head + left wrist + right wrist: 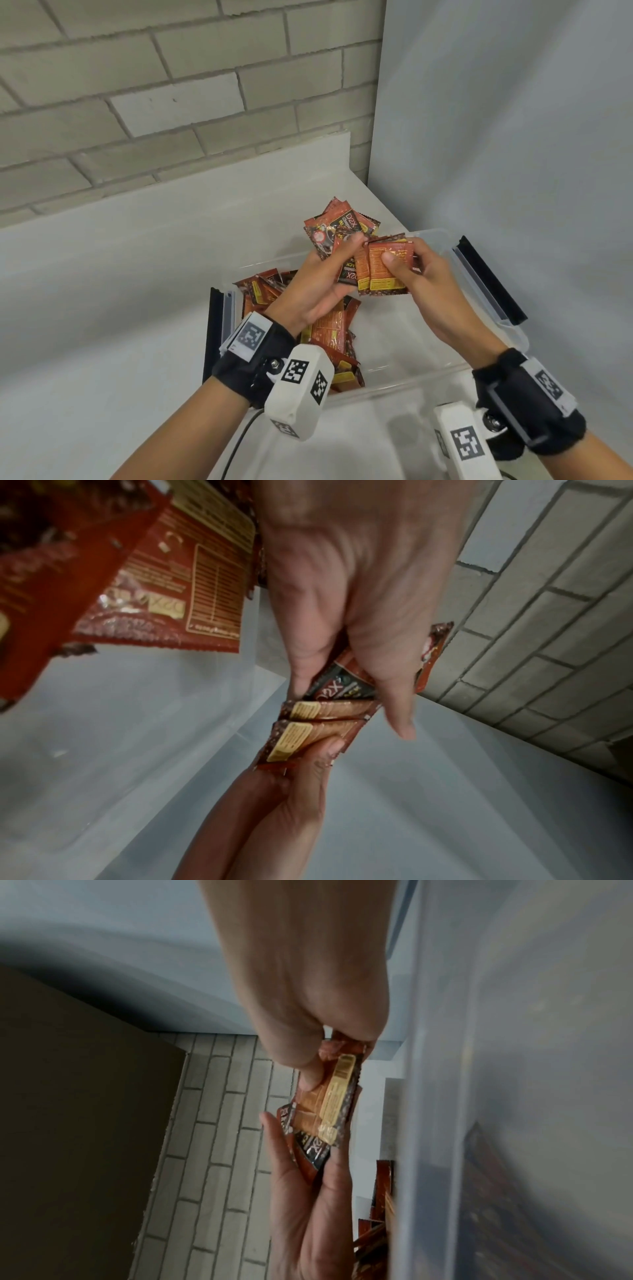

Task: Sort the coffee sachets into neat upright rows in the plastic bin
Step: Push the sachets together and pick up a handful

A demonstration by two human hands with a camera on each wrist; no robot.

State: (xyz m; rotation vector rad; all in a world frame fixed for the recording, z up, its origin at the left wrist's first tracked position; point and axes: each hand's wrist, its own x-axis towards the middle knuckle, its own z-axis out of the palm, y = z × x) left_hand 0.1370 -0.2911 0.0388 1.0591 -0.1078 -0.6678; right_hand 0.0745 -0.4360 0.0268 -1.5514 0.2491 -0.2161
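Note:
Above the clear plastic bin (507, 329) both hands hold red-orange coffee sachets. My left hand (322, 284) grips a fanned bunch of sachets (337, 228), fronts up, seen in the left wrist view as a dark-fronted sachet bunch (346, 688). My right hand (414, 270) pinches a small stack of sachets (383, 270), backs showing, thumb on top; the right wrist view shows that stack (337, 1099) edge-on. The two bunches touch. A loose heap of sachets (329, 329) lies in the bin's left part, partly hidden under my left wrist.
The bin stands on a white table (102, 291) in a corner, brick wall (154, 85) behind and a plain white wall (513, 120) to the right. Black lid clips (489, 277) flank the bin. The bin's right half shows bare floor.

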